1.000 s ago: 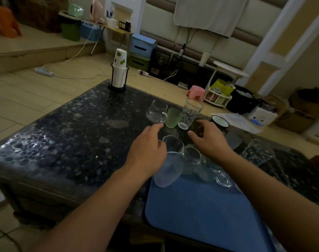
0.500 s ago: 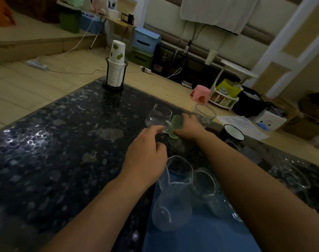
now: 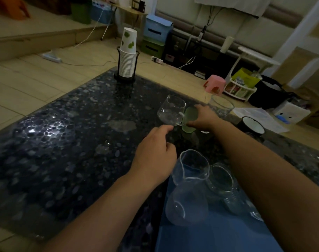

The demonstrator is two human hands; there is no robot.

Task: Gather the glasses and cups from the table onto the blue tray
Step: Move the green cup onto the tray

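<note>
My right hand (image 3: 205, 119) is wrapped around a frosted green cup (image 3: 190, 118) on the dark speckled table (image 3: 67, 135). Just left of it stands a clear glass mug (image 3: 171, 110), its handle touching the green cup. My left hand (image 3: 155, 155) hovers near the mug's base, index finger stretched toward it, holding nothing. A clear tumbler (image 3: 221, 106) stands behind my right hand. On the blue tray (image 3: 209, 237) at the near right sit a clear glass pitcher (image 3: 188, 190) and a clear glass (image 3: 226, 186). A black enamel mug (image 3: 250, 124) stands to the right.
A wire holder with a stack of paper cups (image 3: 127, 59) stands at the table's far corner. Beyond the table's far edge are a pink stool (image 3: 214, 86), a white rack (image 3: 240, 89) and papers (image 3: 260, 117) on the floor.
My right hand has reached forward from the tray's glasses and closed around the green cup. My left hand has left the pitcher and its index finger now points at the glass mug.
</note>
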